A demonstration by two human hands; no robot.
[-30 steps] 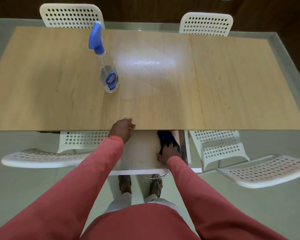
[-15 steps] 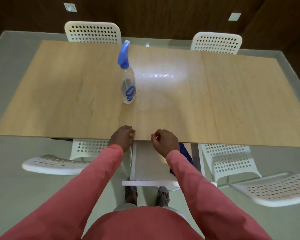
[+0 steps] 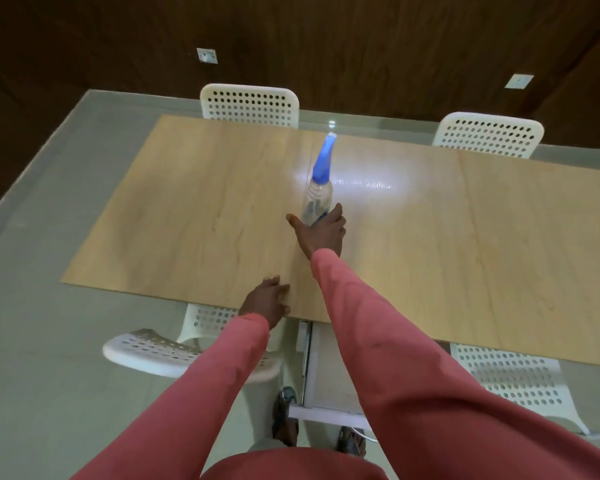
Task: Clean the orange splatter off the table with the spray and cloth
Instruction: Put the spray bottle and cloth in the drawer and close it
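Apparently you're nearly done: the table [image 3: 413,244] shows no orange splatter, only glare. Your left hand [image 3: 267,301] rests flat and relaxed on the near edge. Your right hand [image 3: 321,233], at that edge half a second ago, now reaches the standing spray bottle [image 3: 317,195], fingers spread around its base, not yet clasping. The cloth is out of view.

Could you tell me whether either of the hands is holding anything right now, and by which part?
The right hand is at the lower body of the spray bottle, not clearly closed. The left hand rests flat on the table.
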